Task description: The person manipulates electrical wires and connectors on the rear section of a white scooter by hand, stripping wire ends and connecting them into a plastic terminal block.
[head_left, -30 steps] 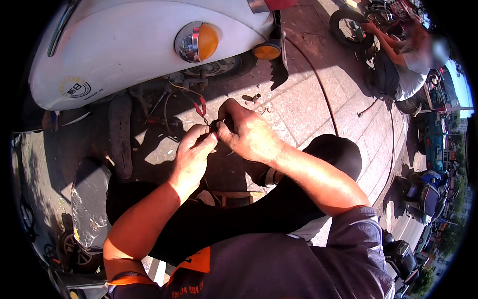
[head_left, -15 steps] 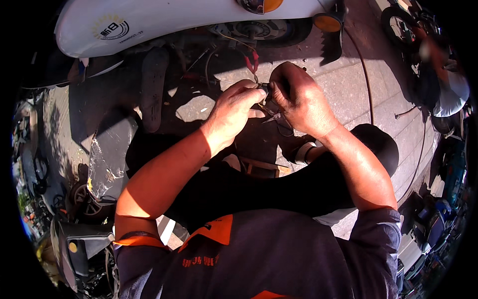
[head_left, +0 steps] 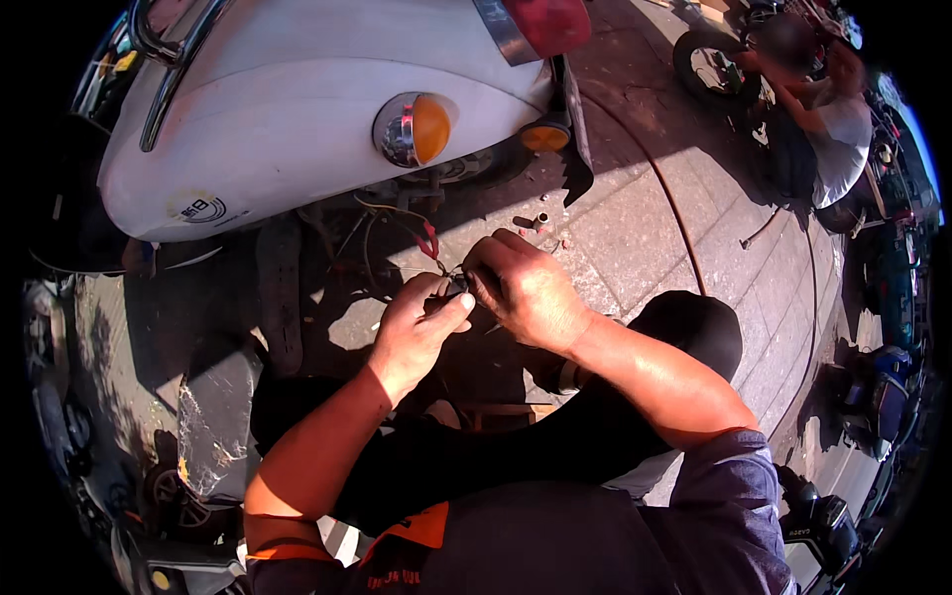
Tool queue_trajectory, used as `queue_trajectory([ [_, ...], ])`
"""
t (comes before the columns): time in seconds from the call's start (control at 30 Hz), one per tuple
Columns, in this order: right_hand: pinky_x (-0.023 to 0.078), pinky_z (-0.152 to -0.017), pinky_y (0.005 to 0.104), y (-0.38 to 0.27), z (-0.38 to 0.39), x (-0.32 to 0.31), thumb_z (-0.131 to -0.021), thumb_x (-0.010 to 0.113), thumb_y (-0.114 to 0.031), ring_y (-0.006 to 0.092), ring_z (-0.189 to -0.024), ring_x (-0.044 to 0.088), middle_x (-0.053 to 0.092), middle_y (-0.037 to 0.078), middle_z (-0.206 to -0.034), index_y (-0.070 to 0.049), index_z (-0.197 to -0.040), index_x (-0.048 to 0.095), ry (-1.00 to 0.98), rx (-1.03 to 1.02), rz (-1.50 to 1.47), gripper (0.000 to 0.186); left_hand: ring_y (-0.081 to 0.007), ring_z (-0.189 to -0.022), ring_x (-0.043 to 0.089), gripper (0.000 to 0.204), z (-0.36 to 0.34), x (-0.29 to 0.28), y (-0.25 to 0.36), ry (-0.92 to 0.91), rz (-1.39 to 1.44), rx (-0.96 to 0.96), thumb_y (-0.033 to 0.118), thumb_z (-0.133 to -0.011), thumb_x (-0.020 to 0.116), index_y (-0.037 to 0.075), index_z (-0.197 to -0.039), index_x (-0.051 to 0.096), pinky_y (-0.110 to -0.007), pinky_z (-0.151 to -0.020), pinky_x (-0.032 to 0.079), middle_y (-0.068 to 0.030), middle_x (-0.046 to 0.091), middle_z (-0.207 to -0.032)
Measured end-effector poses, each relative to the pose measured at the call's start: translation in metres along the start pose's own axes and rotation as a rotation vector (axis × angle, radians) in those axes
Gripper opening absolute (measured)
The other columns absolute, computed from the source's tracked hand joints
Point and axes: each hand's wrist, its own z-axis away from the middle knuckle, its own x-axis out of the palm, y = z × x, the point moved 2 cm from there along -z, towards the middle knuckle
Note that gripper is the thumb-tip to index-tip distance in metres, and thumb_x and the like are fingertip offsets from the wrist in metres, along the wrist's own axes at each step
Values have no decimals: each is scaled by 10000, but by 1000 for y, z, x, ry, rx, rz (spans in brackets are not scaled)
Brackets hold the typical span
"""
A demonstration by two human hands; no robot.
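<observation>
My left hand (head_left: 416,322) pinches a small dark part (head_left: 457,286) between thumb and fingers. My right hand (head_left: 531,290) is closed right beside it, fingertips meeting the same spot; what they hold is hidden behind the knuckles. Just beyond the fingertips are a red-sleeved clip or connector (head_left: 428,241) and thin wires, which run back under the white scooter body (head_left: 297,119). The red piece reaches almost to my left hand.
An orange turn signal (head_left: 429,131) juts from the scooter. A small cylindrical metal piece (head_left: 541,221) stands on the paving beyond my right hand. A hose (head_left: 679,218) crosses the ground at right. Another person (head_left: 838,139) sits by a wheel (head_left: 709,74). A worn dark block (head_left: 213,426) lies at left.
The view has tilted up, showing more of the scooter. My hands stay together at the wires. The scissor-like metal tool visible by my right hand before no longer shows clearly.
</observation>
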Motion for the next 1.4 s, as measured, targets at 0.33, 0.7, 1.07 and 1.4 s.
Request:
queue_trajectory([
  [0.33, 547, -802, 492, -7, 3, 6, -985, 696, -81, 417, -912, 677, 673, 194, -968, 4, -1039, 648, 13, 91, -124, 111, -120, -939, 657, 292, 8, -12, 16, 2, 133, -125, 276, -957, 774, 31, -1096, 700, -292, -773, 514, -30, 718, -1015],
  [0.7, 558, -744, 535, -3, -3, 6, -906, 730, -37, 454, -906, 663, 598, 200, -999, 4, -1034, 619, 95, -83, 10, 174, -153, -1108, 595, 406, 6, -7, 14, 0, 153, -86, 70, -849, 799, 17, -1218, 637, -333, -1028, 434, -41, 658, -1150],
  [1.07, 557, -761, 519, -14, 2, 7, -929, 696, -14, 455, -927, 663, 632, 204, -1006, -1, -1033, 619, 73, -17, 24, 130, -127, -1034, 636, 283, 6, -18, 17, -31, 495, 63, 234, -1050, 742, 6, -1217, 728, -305, -996, 470, -29, 737, -1117],
  [1.4, 547, -804, 485, -16, 2, 0, -997, 672, -34, 419, -908, 675, 667, 214, -985, 11, -1082, 639, 90, 133, -251, 102, -206, -1332, 571, 556, -10, -14, 26, -147, 432, 271, 135, -994, 725, 40, -1510, 540, -406, -1169, 406, -65, 633, -1415],
])
